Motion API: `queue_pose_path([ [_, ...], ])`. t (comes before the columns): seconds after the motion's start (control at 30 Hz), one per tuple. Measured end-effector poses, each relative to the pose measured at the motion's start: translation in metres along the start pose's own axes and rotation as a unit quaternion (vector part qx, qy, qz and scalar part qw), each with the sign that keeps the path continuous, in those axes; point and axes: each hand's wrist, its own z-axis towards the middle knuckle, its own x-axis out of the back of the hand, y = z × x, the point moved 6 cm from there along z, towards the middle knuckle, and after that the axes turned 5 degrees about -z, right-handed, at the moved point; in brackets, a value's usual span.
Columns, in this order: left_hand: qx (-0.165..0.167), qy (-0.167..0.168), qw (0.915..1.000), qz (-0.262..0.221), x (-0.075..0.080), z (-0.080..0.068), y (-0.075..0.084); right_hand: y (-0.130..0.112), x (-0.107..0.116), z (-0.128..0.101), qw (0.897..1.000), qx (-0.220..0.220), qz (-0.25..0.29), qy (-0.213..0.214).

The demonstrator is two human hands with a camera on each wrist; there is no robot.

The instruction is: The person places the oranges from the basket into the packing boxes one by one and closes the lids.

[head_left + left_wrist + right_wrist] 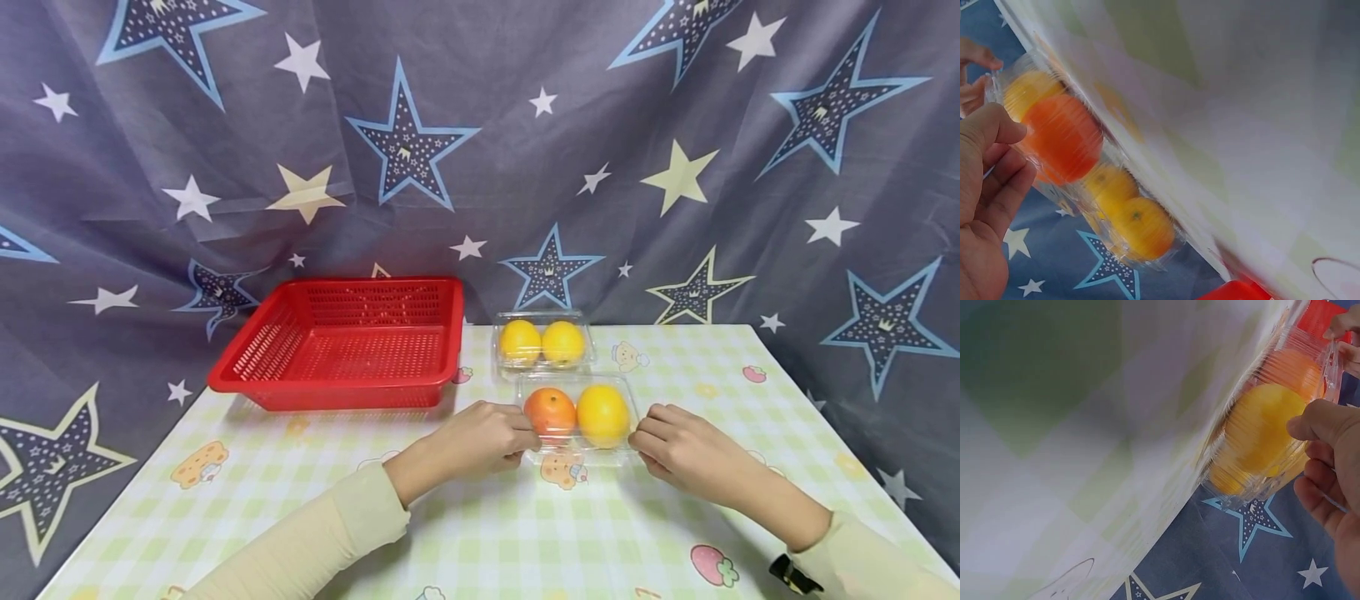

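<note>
Squarely between the two hands, a clear plastic clamshell box (pixel 577 417) is held at both ends on a bench covered with a pale green checked cloth (pixel 480 533). The left hand (pixel 480 437) is curled against the box's left end, its fingertips (pixel 1004 131) pressed to the thin plastic beside a reddish-orange fruit (pixel 550 412); the right hand (pixel 675 450) is bent round the opposite end, its fingertips (pixel 1310 425) set against the wall next to a yellow-orange fruit (pixel 603 415). Whether the plastic edge is actually pinched or merely touched cannot be told from the blurred wrist views. A grip at both ends seems chosen so that the flimsy shell is steadied evenly and the two fruits inside are not tipped.

Just beyond the hands, touching or nearly touching the held box, a second clear plastic box (pixel 542 343) with two yellow-orange fruits is seen. Farther beyond the left hand, a red perforated plastic basket (pixel 341 343) is stood on the bench's far corner, partly overhanging the edge. A grey-blue star-printed cloth (pixel 480 150) is hung as a backdrop behind everything.
</note>
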Motion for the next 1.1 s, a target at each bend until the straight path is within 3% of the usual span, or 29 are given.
queue_pose_path([
  [1.1, 0.035, -0.003, 0.9993, -0.012, -0.0039, 0.0011, -0.0046, 0.0038, -0.0017, -0.0009, 1.0, -0.006, 0.024, -0.002],
])
